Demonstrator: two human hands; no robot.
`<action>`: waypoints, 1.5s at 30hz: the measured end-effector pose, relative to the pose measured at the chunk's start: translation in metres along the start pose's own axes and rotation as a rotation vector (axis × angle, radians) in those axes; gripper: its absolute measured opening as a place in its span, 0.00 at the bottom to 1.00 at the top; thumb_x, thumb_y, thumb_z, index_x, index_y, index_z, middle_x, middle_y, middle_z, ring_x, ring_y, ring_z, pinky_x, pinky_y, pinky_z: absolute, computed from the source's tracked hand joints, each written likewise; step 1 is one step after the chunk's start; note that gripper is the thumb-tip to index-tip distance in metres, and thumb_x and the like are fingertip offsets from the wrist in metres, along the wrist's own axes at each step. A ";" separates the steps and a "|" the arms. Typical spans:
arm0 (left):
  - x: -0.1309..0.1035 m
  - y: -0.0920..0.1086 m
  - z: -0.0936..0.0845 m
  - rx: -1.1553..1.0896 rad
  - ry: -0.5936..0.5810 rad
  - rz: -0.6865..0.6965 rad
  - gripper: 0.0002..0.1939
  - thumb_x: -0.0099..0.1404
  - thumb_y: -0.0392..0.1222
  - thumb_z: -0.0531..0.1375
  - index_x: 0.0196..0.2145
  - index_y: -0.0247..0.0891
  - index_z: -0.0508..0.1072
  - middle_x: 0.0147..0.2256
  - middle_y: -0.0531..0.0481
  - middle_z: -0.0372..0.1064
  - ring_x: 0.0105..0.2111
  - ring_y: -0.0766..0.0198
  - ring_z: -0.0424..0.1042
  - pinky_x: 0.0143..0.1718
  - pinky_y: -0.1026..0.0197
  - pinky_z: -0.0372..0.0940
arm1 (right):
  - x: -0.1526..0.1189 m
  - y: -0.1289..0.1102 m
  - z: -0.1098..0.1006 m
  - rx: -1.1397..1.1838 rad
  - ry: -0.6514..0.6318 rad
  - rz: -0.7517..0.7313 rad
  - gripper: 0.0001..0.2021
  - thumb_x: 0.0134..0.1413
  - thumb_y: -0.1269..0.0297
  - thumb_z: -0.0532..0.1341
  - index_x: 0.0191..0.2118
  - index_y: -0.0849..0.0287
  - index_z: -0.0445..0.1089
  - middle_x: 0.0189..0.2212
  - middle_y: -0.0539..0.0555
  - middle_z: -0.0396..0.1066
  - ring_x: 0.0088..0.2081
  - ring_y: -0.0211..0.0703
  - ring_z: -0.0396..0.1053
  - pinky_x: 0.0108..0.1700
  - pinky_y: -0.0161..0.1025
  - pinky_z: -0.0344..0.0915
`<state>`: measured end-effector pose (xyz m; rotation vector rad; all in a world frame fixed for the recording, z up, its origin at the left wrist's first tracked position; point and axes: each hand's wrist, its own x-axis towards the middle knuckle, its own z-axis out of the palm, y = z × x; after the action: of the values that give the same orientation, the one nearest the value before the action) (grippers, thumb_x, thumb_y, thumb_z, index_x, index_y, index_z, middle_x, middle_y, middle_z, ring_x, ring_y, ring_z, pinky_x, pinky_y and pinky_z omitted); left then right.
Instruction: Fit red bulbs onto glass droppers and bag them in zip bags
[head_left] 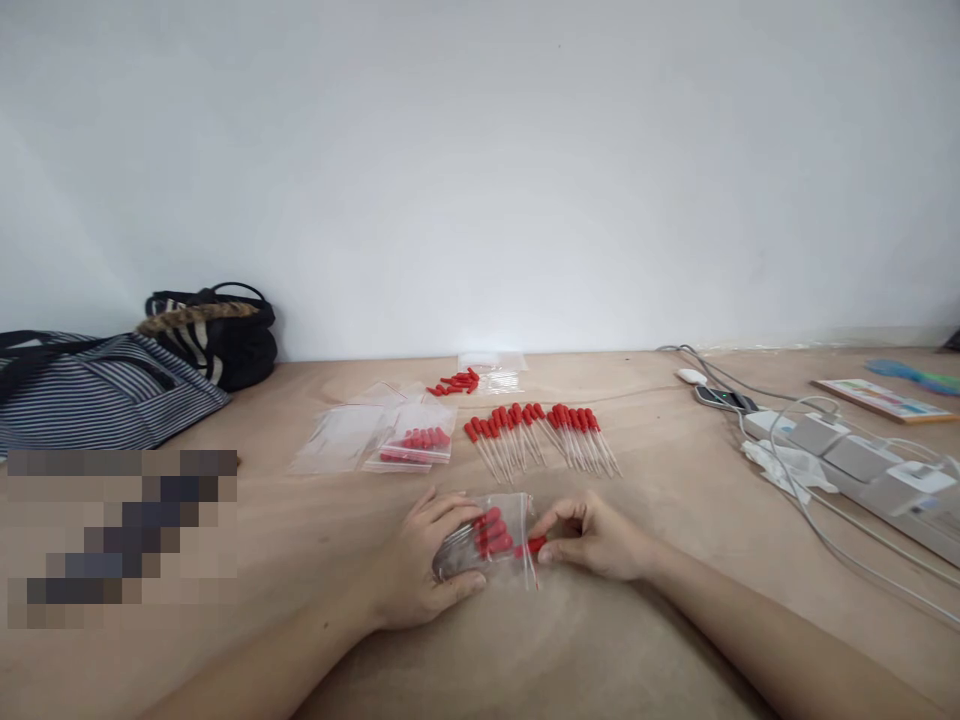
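In front of me lies a clear zip bag [511, 575] with several red-bulbed pieces inside; thin glassy tubes seem to show at its left end. My left hand [431, 560] is closed around the bag's left side, fingers above and thumb below. At the bag's right-hand mouth, my right hand [596, 537] pinches a glass dropper by its red rubber bulb [534, 546]; its tube is hard to make out. Beyond the hands, several droppers [506, 430] with red bulbs and clear tubes lie in two fanned groups.
Left of the droppers are flat clear bags [337, 440] and a filled bag of red bulbs [424, 440]. Loose red bulbs [457, 382] lie farther back. A power strip [862, 460] with cables and a phone [724, 399] sits right; striped bag [112, 390] and black bag [240, 345] left.
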<state>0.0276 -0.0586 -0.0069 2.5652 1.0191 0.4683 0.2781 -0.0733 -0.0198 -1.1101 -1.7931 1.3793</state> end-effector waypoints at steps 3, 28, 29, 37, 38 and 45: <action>0.000 0.003 -0.002 0.004 -0.003 -0.004 0.27 0.53 0.49 0.60 0.51 0.42 0.62 0.51 0.44 0.63 0.53 0.49 0.59 0.56 0.38 0.44 | 0.000 -0.005 0.006 -0.044 -0.101 -0.061 0.09 0.48 0.60 0.60 0.34 0.57 0.73 0.30 0.50 0.73 0.30 0.36 0.68 0.32 0.33 0.63; 0.000 0.001 -0.005 0.025 0.079 -0.005 0.24 0.55 0.46 0.58 0.50 0.44 0.62 0.49 0.47 0.64 0.49 0.52 0.63 0.52 0.46 0.56 | 0.027 -0.005 -0.015 -0.187 0.290 -0.041 0.06 0.41 0.62 0.61 0.25 0.59 0.67 0.21 0.48 0.67 0.23 0.33 0.62 0.25 0.30 0.58; 0.000 0.000 -0.005 0.017 0.077 -0.004 0.24 0.55 0.46 0.57 0.50 0.44 0.62 0.49 0.47 0.64 0.49 0.52 0.62 0.51 0.47 0.56 | 0.030 -0.005 -0.030 -0.235 0.454 -0.008 0.07 0.42 0.62 0.60 0.25 0.59 0.67 0.23 0.49 0.68 0.24 0.34 0.63 0.27 0.31 0.59; 0.000 -0.001 -0.003 0.008 0.048 -0.010 0.24 0.56 0.46 0.57 0.51 0.44 0.60 0.50 0.47 0.63 0.50 0.53 0.62 0.53 0.46 0.54 | 0.051 0.008 -0.118 -0.468 0.878 0.417 0.19 0.35 0.64 0.63 0.38 0.65 0.66 0.26 0.55 0.69 0.26 0.40 0.66 0.27 0.34 0.59; -0.001 -0.001 -0.003 0.010 0.047 -0.012 0.24 0.56 0.46 0.57 0.51 0.44 0.60 0.50 0.47 0.63 0.50 0.53 0.61 0.53 0.46 0.54 | 0.054 0.010 -0.120 -0.455 0.865 0.444 0.19 0.35 0.64 0.63 0.38 0.66 0.66 0.24 0.54 0.68 0.24 0.39 0.65 0.24 0.34 0.58; -0.003 -0.008 0.001 0.025 0.060 -0.001 0.25 0.56 0.47 0.57 0.52 0.45 0.59 0.51 0.47 0.62 0.51 0.52 0.60 0.54 0.44 0.51 | 0.064 0.011 -0.123 -0.323 0.764 0.492 0.07 0.33 0.66 0.64 0.22 0.62 0.66 0.09 0.45 0.54 0.14 0.32 0.54 0.15 0.31 0.46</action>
<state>0.0217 -0.0554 -0.0119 2.5866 1.0521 0.5390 0.3562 0.0406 0.0010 -2.0147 -1.2274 0.7188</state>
